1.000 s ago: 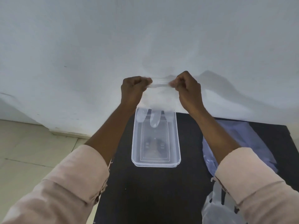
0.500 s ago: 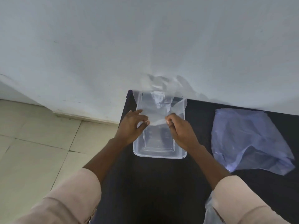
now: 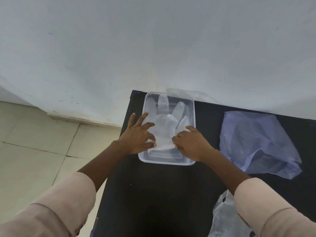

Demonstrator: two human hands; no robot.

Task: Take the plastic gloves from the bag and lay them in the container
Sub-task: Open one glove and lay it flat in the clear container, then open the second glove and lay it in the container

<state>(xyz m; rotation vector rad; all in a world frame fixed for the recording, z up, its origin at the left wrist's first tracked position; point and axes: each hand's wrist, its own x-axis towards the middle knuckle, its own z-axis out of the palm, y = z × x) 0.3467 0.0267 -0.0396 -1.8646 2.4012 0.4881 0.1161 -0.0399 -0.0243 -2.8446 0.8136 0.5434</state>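
A clear plastic glove (image 3: 164, 129) lies flat in the transparent rectangular container (image 3: 166, 161), its fingers pointing toward the wall. My left hand (image 3: 137, 135) rests on the glove's left side with fingers spread, thumb and forefinger pinching the cuff. My right hand (image 3: 192, 142) curls over the cuff's right edge and holds it. A translucent bluish bag (image 3: 256, 142) lies crumpled to the right of the container.
The container sits at the far left corner of a black table (image 3: 153, 194), close to the white wall. A white plastic bag (image 3: 222, 219) lies by my right sleeve. A thin clear film (image 3: 186, 93) pokes over the container's far rim. Tiled floor lies to the left.
Both hands came down from in front of the wall with the stretched glove and laid it flat in the container. My left fingers have spread out.
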